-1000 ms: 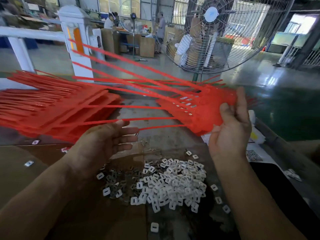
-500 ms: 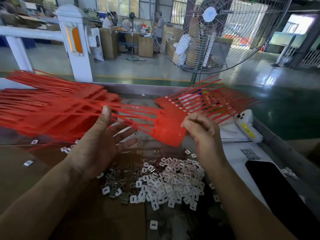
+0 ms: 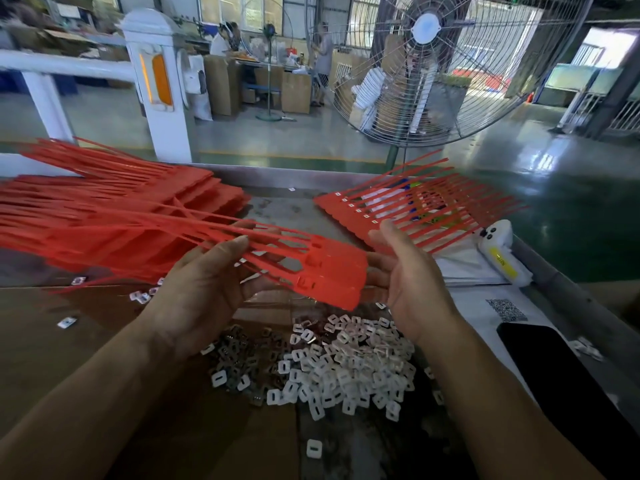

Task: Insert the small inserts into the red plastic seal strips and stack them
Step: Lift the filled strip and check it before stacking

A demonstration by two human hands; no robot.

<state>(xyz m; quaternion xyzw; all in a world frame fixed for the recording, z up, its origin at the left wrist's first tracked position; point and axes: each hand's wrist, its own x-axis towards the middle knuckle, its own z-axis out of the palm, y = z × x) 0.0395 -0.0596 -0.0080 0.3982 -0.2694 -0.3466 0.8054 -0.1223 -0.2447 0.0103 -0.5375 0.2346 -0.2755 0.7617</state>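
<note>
A sheet of joined red seal strips [image 3: 329, 271] hangs above the table between my hands, with empty sockets on its flat end and its tails running left. My left hand [image 3: 204, 292] supports the tails on straight fingers, thumb beside them. My right hand [image 3: 408, 275] has its open palm and fingers against the flat end. Another red sheet [image 3: 353, 216] with white inserts in its sockets lies at the back right, tails pointing right. A big pile of red strips [image 3: 104, 220] covers the left. Loose white inserts [image 3: 349, 368] lie heaped below my hands, with grey ones [image 3: 242, 351] beside them.
A black phone [image 3: 568, 379] and a white sheet with a QR code [image 3: 505, 310] lie at the right, a white device [image 3: 498, 251] behind them. The table's metal rim [image 3: 277, 174] runs along the back. A large standing fan [image 3: 433, 64] is beyond it.
My right hand set the filled sheet down at the back right and came back. A sheet from the left pile now lies across both hands.
</note>
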